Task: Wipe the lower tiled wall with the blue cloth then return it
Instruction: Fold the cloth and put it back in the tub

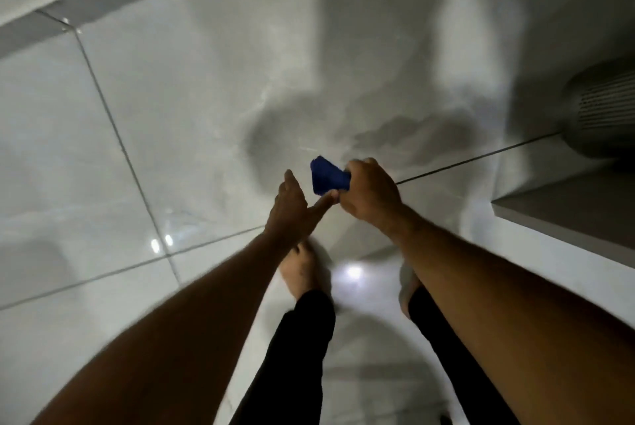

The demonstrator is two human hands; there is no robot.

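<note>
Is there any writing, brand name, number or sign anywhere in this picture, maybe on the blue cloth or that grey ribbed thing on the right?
None: no text can be read anywhere.
Blue cloth, bunched in the right hand: plain, no label showing.
Grey ribbed object at the right edge: only slats, no marking visible.
Tiled wall: only grout lines, shadows and glare.
Left hand: open, holds nothing.

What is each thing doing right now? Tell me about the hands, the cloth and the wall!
Right hand: closed around the cloth.
Left hand: open, holding nothing, one finger reaching to the right hand.
Cloth: bunched up, sticking out of the fist.
Wall: shiny, with shadows on it.
</note>
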